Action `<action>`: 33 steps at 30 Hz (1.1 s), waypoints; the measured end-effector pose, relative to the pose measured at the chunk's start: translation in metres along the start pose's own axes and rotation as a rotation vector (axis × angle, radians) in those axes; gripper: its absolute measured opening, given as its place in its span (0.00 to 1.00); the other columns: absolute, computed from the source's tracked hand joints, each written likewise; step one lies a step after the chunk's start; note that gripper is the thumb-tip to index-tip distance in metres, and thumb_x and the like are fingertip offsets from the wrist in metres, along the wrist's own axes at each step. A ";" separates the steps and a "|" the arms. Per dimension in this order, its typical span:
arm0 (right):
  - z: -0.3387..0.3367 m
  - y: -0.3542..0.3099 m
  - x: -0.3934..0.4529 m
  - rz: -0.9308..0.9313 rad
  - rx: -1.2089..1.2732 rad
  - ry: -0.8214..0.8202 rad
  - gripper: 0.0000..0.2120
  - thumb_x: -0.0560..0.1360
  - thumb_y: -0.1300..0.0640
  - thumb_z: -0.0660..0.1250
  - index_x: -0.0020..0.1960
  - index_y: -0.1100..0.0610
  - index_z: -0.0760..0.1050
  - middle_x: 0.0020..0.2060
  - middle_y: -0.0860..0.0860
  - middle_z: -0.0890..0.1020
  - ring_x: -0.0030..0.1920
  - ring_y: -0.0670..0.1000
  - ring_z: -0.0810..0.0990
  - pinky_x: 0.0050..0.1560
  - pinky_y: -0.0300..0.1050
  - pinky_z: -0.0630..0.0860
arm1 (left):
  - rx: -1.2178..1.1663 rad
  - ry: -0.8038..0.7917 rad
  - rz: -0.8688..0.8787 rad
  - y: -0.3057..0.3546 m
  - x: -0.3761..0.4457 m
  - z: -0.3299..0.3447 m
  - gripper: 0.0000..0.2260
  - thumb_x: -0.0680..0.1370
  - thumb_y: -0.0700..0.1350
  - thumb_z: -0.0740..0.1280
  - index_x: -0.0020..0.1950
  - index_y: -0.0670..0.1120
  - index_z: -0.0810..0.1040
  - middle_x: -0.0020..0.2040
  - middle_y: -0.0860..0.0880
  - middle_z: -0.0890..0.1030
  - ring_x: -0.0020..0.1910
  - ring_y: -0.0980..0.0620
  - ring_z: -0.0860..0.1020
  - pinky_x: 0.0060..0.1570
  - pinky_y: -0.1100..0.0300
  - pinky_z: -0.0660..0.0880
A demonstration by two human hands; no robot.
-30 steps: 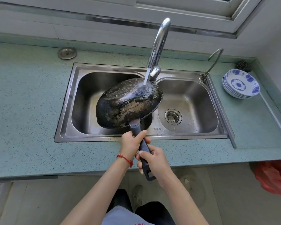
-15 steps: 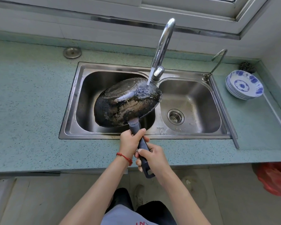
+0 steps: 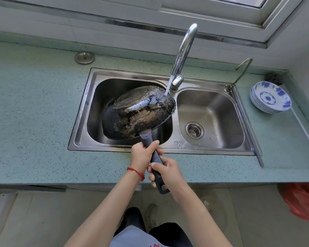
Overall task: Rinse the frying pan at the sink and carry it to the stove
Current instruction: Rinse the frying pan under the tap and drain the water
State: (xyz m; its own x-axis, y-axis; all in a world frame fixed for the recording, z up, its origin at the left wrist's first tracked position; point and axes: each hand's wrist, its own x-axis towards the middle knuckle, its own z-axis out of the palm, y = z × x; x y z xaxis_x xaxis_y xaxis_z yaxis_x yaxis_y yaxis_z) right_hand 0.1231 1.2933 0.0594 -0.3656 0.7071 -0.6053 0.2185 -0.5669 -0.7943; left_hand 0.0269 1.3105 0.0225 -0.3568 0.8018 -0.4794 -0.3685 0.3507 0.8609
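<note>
A blackened frying pan point(image 3: 137, 113) is held upside down over the left basin of the steel double sink point(image 3: 82, 111), its scorched underside facing up. Water runs from the tall chrome faucet point(image 3: 184, 49) onto the pan's far right rim. Both hands hold the pan's dark handle point(image 3: 154, 155). My left hand point(image 3: 143, 155), with a red string at the wrist, grips it close to the pan. My right hand point(image 3: 168, 172) grips it nearer the end, over the counter's front edge. No stove is in view.
The right basin has a drain strainer point(image 3: 194, 130). A stack of blue-and-white bowls point(image 3: 270, 97) sits on the green counter point(image 3: 34, 122) at the right, with a dark scrubber point(image 3: 274, 78) behind it. A small second tap point(image 3: 239, 73) stands near the sink's right corner. A red bag point(image 3: 303, 200) lies on the floor.
The pan has shifted a little to the left and tilted, so the water now lands on its far right rim. Both hands keep the same hold on the handle.
</note>
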 end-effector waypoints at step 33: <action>-0.016 -0.003 -0.006 -0.028 0.135 -0.024 0.05 0.76 0.68 0.58 0.42 0.63 0.71 0.31 0.56 0.74 0.26 0.49 0.72 0.24 0.41 0.72 | -0.057 -0.066 0.001 0.000 -0.003 0.016 0.07 0.74 0.39 0.67 0.37 0.39 0.74 0.26 0.48 0.79 0.24 0.56 0.78 0.27 0.65 0.76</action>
State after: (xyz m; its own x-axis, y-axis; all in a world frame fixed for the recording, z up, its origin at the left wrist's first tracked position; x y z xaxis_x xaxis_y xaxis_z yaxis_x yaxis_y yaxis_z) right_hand 0.1389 1.2975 0.0649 -0.3916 0.7140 -0.5804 0.0851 -0.6000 -0.7955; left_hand 0.0420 1.3162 0.0271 -0.3008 0.8330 -0.4644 -0.4168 0.3232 0.8496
